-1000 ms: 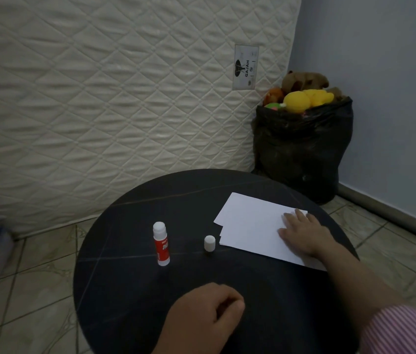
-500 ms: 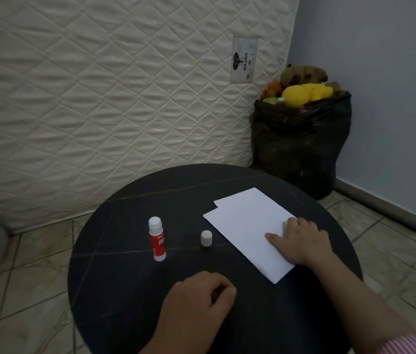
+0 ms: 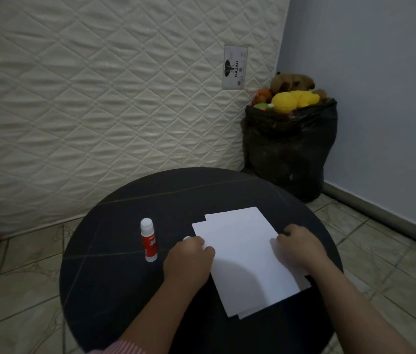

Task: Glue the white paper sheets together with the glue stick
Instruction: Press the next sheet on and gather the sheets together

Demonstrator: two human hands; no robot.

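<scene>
Left hand [image 3: 189,259] has joined right hand [image 3: 297,247], both now gripping paper sheets [image 3: 245,259].

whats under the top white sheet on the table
A second white sheet lies under the top sheet, its edges peeking out at the far left corner, near right corner and front edge. Below is the black table. Whether glue lies between them is hidden.

Both hands [image 3: 188,260] [image 3: 297,247] down, fingers curled
</scene>
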